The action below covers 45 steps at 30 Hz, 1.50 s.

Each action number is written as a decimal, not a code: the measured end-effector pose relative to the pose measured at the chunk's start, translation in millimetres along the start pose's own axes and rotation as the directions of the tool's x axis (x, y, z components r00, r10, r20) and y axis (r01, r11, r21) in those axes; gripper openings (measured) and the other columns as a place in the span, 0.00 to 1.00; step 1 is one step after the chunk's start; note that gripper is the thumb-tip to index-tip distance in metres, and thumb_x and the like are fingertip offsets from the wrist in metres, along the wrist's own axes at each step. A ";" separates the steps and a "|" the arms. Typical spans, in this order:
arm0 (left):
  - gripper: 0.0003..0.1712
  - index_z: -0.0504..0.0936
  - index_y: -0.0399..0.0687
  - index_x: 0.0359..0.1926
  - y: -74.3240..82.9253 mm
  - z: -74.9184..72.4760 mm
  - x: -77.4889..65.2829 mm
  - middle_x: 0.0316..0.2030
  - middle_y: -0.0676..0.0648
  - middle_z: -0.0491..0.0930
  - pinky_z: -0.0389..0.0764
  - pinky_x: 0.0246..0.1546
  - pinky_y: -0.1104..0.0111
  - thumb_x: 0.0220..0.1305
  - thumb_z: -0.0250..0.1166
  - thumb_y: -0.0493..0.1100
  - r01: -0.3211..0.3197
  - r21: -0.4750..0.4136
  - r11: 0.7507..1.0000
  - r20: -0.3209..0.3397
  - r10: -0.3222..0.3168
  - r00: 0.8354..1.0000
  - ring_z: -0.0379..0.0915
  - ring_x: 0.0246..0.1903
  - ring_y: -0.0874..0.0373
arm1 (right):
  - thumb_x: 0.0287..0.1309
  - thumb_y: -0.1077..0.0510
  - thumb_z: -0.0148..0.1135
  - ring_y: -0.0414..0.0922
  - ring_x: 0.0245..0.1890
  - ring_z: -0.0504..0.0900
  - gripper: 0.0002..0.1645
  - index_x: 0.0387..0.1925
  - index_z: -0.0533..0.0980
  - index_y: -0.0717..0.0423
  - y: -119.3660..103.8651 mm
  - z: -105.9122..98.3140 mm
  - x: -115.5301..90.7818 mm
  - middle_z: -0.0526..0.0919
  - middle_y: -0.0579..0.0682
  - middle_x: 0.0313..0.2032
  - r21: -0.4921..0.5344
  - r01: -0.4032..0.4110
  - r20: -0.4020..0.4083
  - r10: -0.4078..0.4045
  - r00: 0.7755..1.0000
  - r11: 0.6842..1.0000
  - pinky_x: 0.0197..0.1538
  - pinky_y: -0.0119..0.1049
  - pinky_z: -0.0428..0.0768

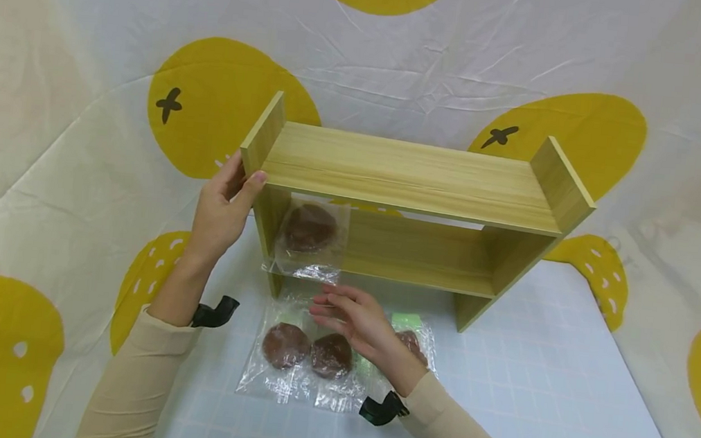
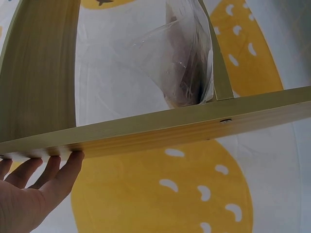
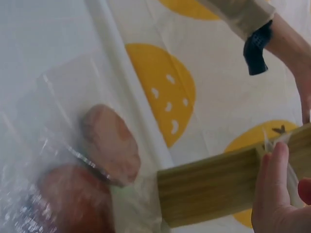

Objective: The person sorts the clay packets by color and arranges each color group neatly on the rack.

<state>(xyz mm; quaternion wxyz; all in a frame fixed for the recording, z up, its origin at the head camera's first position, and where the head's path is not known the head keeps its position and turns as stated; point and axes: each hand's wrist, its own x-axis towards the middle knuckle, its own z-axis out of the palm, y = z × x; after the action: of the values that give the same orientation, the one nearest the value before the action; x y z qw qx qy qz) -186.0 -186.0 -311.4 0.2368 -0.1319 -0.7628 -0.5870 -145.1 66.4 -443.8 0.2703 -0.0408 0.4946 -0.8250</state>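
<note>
My left hand [image 1: 221,211] holds the left side panel of a small wooden shelf [image 1: 410,175], thumb at its front edge. In the left wrist view, its fingertips [image 2: 75,158] touch the panel's outer face. A clear plastic bag with a dark brown round piece [image 1: 310,228] stands on the lower board, by the left panel. Just below that bag is my right hand [image 1: 363,321], fingers loosely extended, with nothing seen in its grasp; whether it touches the bag I cannot tell. Under it lie more bagged brown rounds, one at left [image 1: 286,346] and another in the middle [image 1: 331,356].
A third bagged round [image 1: 412,346] lies at the right, partly behind my right wrist, near a light green patch [image 1: 406,319]. All rest on a pale checked tabletop [image 1: 535,402]. Behind the shelf hangs a white cloth [image 1: 401,63] with yellow shapes.
</note>
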 end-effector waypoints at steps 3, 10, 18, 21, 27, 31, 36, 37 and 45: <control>0.29 0.68 0.58 0.73 -1.0 -1.4 -0.6 0.65 0.48 0.74 0.74 0.60 0.57 0.73 0.61 0.47 0.005 0.003 1.000 -0.006 -0.005 1.000 0.71 0.62 0.51 | 0.70 0.63 0.59 0.59 0.54 0.81 0.23 0.62 0.70 0.70 0.1 -11.2 -8.5 0.79 0.66 0.54 -0.030 0.006 0.003 -0.005 1.000 1.000 0.58 0.51 0.77; 0.29 0.69 0.58 0.73 -0.1 -1.6 -1.3 0.64 0.47 0.74 0.74 0.60 0.57 0.73 0.61 0.47 0.005 0.003 1.000 -0.009 -0.005 1.000 0.72 0.61 0.51 | 0.70 0.59 0.61 0.64 0.57 0.77 0.25 0.62 0.70 0.68 -4.1 -34.9 -28.0 0.77 0.65 0.56 -0.149 0.046 -0.018 -0.049 0.999 0.988 0.57 0.52 0.78; 0.29 0.69 0.57 0.73 -0.1 -0.1 -0.4 0.64 0.47 0.74 0.75 0.60 0.57 0.74 0.61 0.46 -0.007 -0.004 1.000 -0.007 0.007 1.000 0.72 0.61 0.51 | 0.72 0.59 0.57 0.63 0.54 0.79 0.24 0.63 0.68 0.70 -17.5 -65.0 -56.5 0.77 0.66 0.55 -0.263 0.105 -0.009 -0.111 0.994 0.959 0.56 0.53 0.78; 0.29 0.69 0.57 0.73 -0.5 0.4 -0.4 0.64 0.48 0.74 0.75 0.60 0.57 0.74 0.61 0.46 -0.013 -0.006 1.000 -0.004 0.013 1.000 0.72 0.61 0.51 | 0.72 0.59 0.57 0.65 0.54 0.78 0.25 0.63 0.67 0.70 -22.0 -77.1 -68.4 0.80 0.62 0.53 -0.311 0.117 -0.029 -0.132 0.991 0.943 0.55 0.52 0.79; 0.29 0.69 0.58 0.73 0.4 0.9 -0.6 0.64 0.48 0.74 0.75 0.59 0.57 0.74 0.61 0.46 -0.014 -0.006 1.000 -0.007 0.014 1.000 0.72 0.61 0.51 | 0.72 0.61 0.58 0.63 0.51 0.81 0.24 0.63 0.67 0.71 -27.5 -98.9 -86.0 0.81 0.59 0.50 -0.375 0.127 -0.063 -0.162 0.985 0.918 0.53 0.50 0.81; 0.29 0.69 0.58 0.73 0.9 1.1 -0.8 0.64 0.48 0.74 0.75 0.59 0.57 0.74 0.61 0.46 -0.012 -0.003 1.000 -0.007 0.012 1.000 0.72 0.61 0.51 | 0.72 0.60 0.57 0.64 0.50 0.81 0.24 0.62 0.67 0.72 -29.8 -109.7 -95.1 0.81 0.63 0.51 -0.461 0.135 -0.065 -0.185 0.980 0.877 0.52 0.49 0.82; 0.29 0.68 0.59 0.73 0.7 1.1 -0.8 0.64 0.48 0.74 0.75 0.60 0.57 0.74 0.60 0.47 -0.009 0.002 1.000 -0.006 0.009 1.000 0.72 0.61 0.51 | 0.72 0.59 0.59 0.66 0.51 0.79 0.24 0.62 0.70 0.68 -29.7 -123.1 -103.2 0.77 0.72 0.54 -0.576 0.111 -0.114 -0.215 0.970 0.810 0.51 0.47 0.82; 0.29 0.68 0.59 0.73 0.5 1.1 -0.7 0.64 0.48 0.74 0.74 0.60 0.57 0.74 0.60 0.47 -0.009 0.003 1.000 -0.006 0.009 1.000 0.72 0.61 0.51 | 0.71 0.59 0.59 0.66 0.51 0.80 0.24 0.62 0.70 0.68 -29.2 -126.1 -104.2 0.76 0.73 0.54 -0.597 0.108 -0.121 -0.223 0.967 0.795 0.51 0.47 0.82; 0.28 0.69 0.58 0.72 0.5 0.8 -0.6 0.64 0.48 0.75 0.74 0.60 0.57 0.74 0.60 0.47 -0.013 0.005 1.000 -0.011 0.013 1.000 0.72 0.61 0.51 | 0.71 0.64 0.57 0.65 0.50 0.80 0.23 0.62 0.68 0.73 -22.4 -147.6 -107.9 0.75 0.75 0.53 -0.658 0.064 -0.192 -0.249 0.949 0.750 0.49 0.43 0.84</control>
<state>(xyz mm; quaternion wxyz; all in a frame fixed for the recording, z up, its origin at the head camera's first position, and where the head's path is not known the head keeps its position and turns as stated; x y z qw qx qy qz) -185.4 -185.0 -311.5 0.2453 -0.1331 -0.7620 -0.5843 -111.8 244.3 -478.3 0.0995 -0.0608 0.7741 -0.6222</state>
